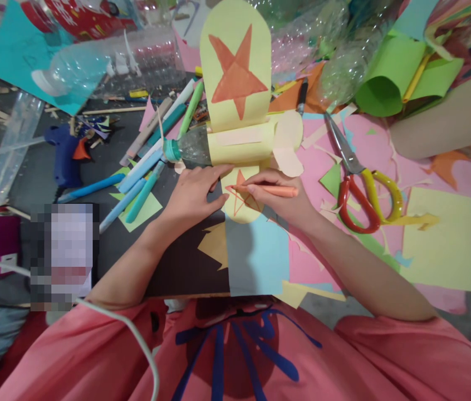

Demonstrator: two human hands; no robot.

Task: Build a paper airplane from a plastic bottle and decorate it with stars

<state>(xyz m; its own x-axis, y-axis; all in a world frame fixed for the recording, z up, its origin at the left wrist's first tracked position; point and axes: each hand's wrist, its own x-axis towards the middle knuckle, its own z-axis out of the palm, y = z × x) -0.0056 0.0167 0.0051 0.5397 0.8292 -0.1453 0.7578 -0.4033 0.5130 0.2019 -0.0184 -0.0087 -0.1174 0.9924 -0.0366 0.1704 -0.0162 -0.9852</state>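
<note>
In the head view a plastic bottle (196, 146) lies on its side, wrapped in yellow paper, with rounded yellow paper wings. The far wing (235, 111) bears a filled-in orange star (235, 75). On the near wing (244, 217) there is a star outline, partly coloured in at its top. My right hand (277, 195) grips an orange marker (275, 190), its tip at this outline. My left hand (197, 192) lies with fingers spread at the left edge of the near wing, beside the bottle. Blue paper (258, 256) lies beneath the near wing.
Scissors (356, 184) with red and yellow handles lie to the right on pink paper scraps. Several markers (143, 195) and a blue glue gun (64, 156) are at left. Clear bottles (114, 61) lie behind. Another person's arm (448, 117) reaches in at right.
</note>
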